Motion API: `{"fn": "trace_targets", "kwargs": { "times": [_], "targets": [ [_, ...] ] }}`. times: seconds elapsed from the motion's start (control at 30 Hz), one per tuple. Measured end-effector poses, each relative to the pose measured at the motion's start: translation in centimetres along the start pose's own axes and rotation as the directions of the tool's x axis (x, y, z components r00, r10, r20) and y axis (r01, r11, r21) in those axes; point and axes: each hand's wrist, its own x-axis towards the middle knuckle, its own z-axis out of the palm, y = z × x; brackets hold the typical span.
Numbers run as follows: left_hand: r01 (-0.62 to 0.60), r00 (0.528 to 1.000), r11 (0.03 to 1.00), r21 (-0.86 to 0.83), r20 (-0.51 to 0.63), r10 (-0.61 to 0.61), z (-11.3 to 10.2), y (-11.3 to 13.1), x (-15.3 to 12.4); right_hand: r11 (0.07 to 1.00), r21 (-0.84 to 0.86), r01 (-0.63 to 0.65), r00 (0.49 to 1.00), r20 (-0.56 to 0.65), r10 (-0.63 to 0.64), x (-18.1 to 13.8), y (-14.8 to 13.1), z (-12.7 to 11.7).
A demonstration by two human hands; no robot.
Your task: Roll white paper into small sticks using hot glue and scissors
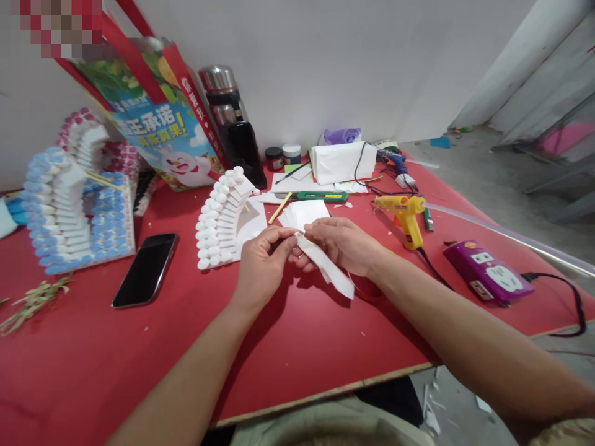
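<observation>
Both hands meet over the red table, working on one white paper strip (328,267). The thumb and fingers of my left hand (267,257) pinch the strip's upper end. My right hand (344,241) has its fingers closed round the same end from the other side; the strip's free end hangs down toward me. Exactly what lies between the fingertips is hidden. Just beyond the hands is a stack of white paper pieces (309,212). Left of them stands a curved white craft piece (220,223) edged with rounded white tips.
A yellow glue gun (406,217) and purple power strip (488,272) lie right. A green utility knife (320,196) lies behind the hands. On the left are a phone (146,269), a blue-and-white craft piece (56,217) and a shopping bag (162,124). A thermos (220,93) stands behind.
</observation>
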Motion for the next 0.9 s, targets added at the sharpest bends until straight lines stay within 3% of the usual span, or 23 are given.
{"fn": "trace_targets", "kwargs": {
  "times": [0.13,0.27,0.43,0.9],
  "targets": [
    [0.03,0.999,0.998,-0.061,0.023,-0.028,-0.2,-0.4,0.2,0.968,0.135,-0.211,0.971,0.146,0.191,0.3,-0.1,-0.8],
    [0.089,0.996,0.98,-0.176,0.044,-0.082,-0.2,-0.6,0.3,0.94,0.245,-0.238,0.968,0.142,0.208,0.5,0.1,-1.2],
    [0.104,0.994,0.97,-0.219,0.045,-0.096,-0.1,-0.5,0.4,0.922,0.264,-0.284,0.953,0.181,0.242,0.7,0.1,-1.5],
    [0.09,0.996,0.977,-0.195,0.024,-0.087,0.1,-0.4,0.1,0.982,0.117,-0.145,0.989,0.038,0.142,0.4,-0.1,-0.6]
  ]
}}
